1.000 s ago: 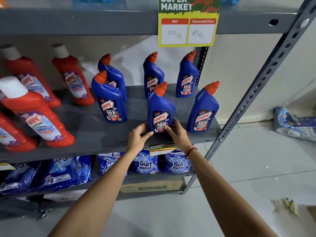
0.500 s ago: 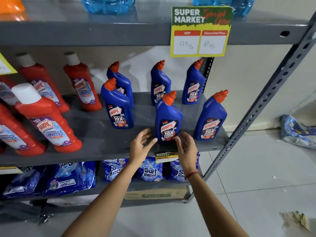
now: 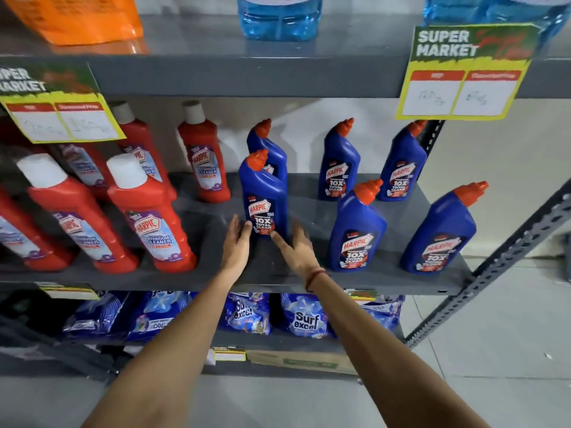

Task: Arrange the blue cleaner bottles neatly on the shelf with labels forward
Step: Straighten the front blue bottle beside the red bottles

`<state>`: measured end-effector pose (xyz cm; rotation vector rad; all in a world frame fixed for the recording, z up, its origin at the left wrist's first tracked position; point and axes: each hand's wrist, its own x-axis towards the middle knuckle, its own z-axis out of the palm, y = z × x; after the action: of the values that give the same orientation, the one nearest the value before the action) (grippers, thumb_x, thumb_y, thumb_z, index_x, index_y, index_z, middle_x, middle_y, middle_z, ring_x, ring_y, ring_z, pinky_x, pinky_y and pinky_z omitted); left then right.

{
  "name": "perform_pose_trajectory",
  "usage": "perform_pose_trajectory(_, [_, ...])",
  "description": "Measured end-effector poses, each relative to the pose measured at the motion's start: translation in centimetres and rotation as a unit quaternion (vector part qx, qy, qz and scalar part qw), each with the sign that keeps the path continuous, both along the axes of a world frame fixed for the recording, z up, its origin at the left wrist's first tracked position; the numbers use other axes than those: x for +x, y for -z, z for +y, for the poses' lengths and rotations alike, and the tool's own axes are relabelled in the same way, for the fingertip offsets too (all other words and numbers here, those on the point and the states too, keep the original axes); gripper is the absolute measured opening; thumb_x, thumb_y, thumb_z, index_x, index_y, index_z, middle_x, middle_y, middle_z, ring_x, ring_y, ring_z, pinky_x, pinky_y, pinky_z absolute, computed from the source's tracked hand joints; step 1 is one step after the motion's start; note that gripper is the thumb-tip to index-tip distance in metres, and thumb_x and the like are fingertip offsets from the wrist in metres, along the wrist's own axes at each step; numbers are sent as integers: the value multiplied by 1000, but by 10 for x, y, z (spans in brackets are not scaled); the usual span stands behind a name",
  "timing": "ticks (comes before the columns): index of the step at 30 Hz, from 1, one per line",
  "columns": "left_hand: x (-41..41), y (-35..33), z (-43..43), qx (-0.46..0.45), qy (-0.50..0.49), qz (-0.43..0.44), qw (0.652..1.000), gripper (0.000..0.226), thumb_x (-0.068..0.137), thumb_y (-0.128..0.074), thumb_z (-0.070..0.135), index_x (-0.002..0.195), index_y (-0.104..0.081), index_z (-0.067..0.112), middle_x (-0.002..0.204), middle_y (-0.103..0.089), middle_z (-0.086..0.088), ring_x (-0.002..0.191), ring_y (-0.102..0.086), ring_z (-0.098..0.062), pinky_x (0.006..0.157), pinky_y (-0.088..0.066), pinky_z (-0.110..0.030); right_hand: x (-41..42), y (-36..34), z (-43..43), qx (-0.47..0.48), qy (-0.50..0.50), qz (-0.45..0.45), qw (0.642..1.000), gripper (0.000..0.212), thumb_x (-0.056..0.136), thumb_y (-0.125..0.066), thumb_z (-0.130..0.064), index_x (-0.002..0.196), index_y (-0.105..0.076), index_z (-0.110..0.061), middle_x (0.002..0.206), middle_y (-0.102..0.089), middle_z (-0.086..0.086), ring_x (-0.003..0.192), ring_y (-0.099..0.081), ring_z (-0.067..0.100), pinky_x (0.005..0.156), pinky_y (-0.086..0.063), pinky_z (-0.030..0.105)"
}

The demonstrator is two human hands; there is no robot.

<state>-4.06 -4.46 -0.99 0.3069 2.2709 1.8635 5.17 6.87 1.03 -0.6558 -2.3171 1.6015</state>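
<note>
Both hands have left the middle front bottle [image 3: 355, 230] and shifted to the left front bottle [image 3: 264, 199]. The left hand [image 3: 236, 242] and right hand [image 3: 296, 247] are open, fingertips at its base on either side, not yet gripping. It stands upright on the shelf [image 3: 278, 273], label forward, close before a rear bottle [image 3: 272, 146]. This one is probably next to be squared.
</note>
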Motion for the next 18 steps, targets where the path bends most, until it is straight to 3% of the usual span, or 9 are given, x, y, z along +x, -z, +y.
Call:
perform_pose_trajectory(4, [-10, -2, 6, 86, 73, -36, 993, 75, 73, -56, 57, 137, -37, 21, 140, -48, -6, 127, -45, -18, 108, -33, -39, -17, 5, 10, 7, -41, 3, 999, 72, 89, -59, -36, 146, -19, -13, 150, -34, 12, 137, -33, 26, 113, -29, 46])
perform_pose_trajectory(6, [-11, 2, 3, 103, 81, -41, 990, 72, 74, -63, 49, 135, -39, 19, 138, -50, -6, 124, -48, -16, 105, -37, -35, -16, 5, 13, 2, -40, -1, 999, 70, 89, -59, -34, 145, -21, -14, 147, -39, 12, 133, -38, 26, 112, -32, 47])
perform_pose_trajectory(9, [-14, 15, -12, 46, 83, 26, 995, 60, 76, -73, 22, 129, -46, 17, 125, -58, -3, 113, -55, -11, 89, -44, -14, -8, 7, 13, 24, -46, 6, 999, 65, 89, -61, -30, 142, -27, -11, 143, -44, 14, 130, -42, 26, 110, -35, 44])
perform_pose_trajectory(12, [-8, 25, -29, 20, 90, 75, 993, 62, 74, -74, 9, 129, -46, 10, 122, -57, -2, 108, -58, -13, 90, -47, -23, 3, 13, 10, 52, -51, 27, 997, 57, 88, -63, -25, 135, -36, -10, 135, -51, 16, 124, -48, 28, 106, -39, 43])
perform_pose_trajectory(15, [5, 32, -40, 17, 76, 112, 991, 60, 72, -75, 10, 126, -50, 12, 118, -59, 4, 99, -61, -3, 85, -49, -15, 13, 19, 5, 81, -34, 47, 995, 50, 86, -65, -19, 129, -44, -5, 125, -59, 18, 116, -55, 30, 100, -44, 39])
perform_pose_trajectory(18, [19, 33, -45, 17, 54, 114, 992, 64, 69, -77, 10, 127, -49, 9, 117, -58, 4, 101, -61, -7, 81, -50, -12, 21, 23, -2, 100, -30, 56, 993, 46, 87, -65, -18, 126, -46, -3, 122, -61, 18, 112, -57, 30, 93, -45, 34])
